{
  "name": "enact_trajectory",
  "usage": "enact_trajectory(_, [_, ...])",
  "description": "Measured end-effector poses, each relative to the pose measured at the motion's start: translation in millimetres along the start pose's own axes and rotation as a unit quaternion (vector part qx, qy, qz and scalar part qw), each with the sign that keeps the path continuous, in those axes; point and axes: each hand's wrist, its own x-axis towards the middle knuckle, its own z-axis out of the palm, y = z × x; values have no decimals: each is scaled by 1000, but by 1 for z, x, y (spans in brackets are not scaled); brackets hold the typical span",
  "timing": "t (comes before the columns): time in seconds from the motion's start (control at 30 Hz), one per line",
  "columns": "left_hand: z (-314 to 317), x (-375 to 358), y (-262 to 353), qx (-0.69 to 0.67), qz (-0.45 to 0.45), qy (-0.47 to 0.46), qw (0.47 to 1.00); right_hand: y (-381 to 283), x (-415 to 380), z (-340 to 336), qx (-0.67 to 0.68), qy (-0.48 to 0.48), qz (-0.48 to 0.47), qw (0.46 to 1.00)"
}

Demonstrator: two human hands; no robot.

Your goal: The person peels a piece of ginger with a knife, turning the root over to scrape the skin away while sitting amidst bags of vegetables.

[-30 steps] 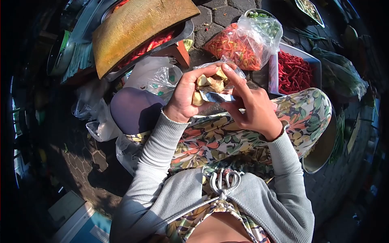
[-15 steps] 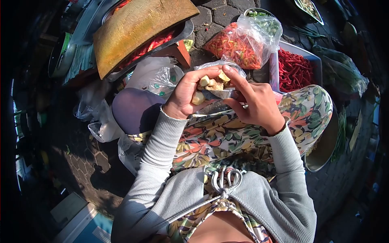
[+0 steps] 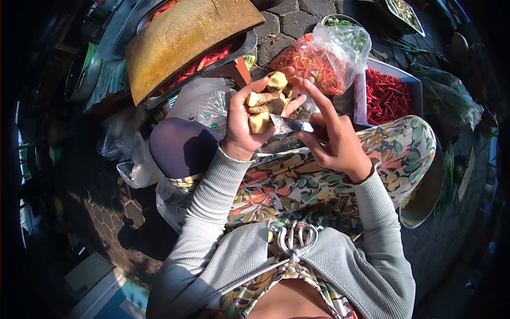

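Note:
A knobbly piece of ginger root (image 3: 271, 100) rests in my left hand (image 3: 239, 126), whose fingers curl around it from below. Pale yellow cut faces show on several of its knobs, while brown skin covers the rest. My right hand (image 3: 340, 142) grips a small knife (image 3: 281, 123) by its handle, index finger stretched out past the grip. The blade lies against the lower right side of the ginger, its tip partly hidden there. Both hands are held above my lap.
A worn wooden cutting board (image 3: 191, 40) lies tilted over a tray of red chillies (image 3: 204, 61). Ahead is a plastic bag of orange-red chillies (image 3: 311, 58). At right stands a white bin (image 3: 360, 98) with red chillies. Plastic bags (image 3: 199, 98) lie near my left knee.
My left hand has opened out and turned, so more of the ginger shows. The knife is now angled down to the right, with its handle visible.

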Motion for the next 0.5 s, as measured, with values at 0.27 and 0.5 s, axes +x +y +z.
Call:
enact_trajectory(0.27, [-2,3,-12,-2,127,-85,988,0,-1,9,20,10,11,1000])
enact_trajectory(0.5, [-1,3,-17,3,181,-77,981,0,-3,15,25,24,13,999])
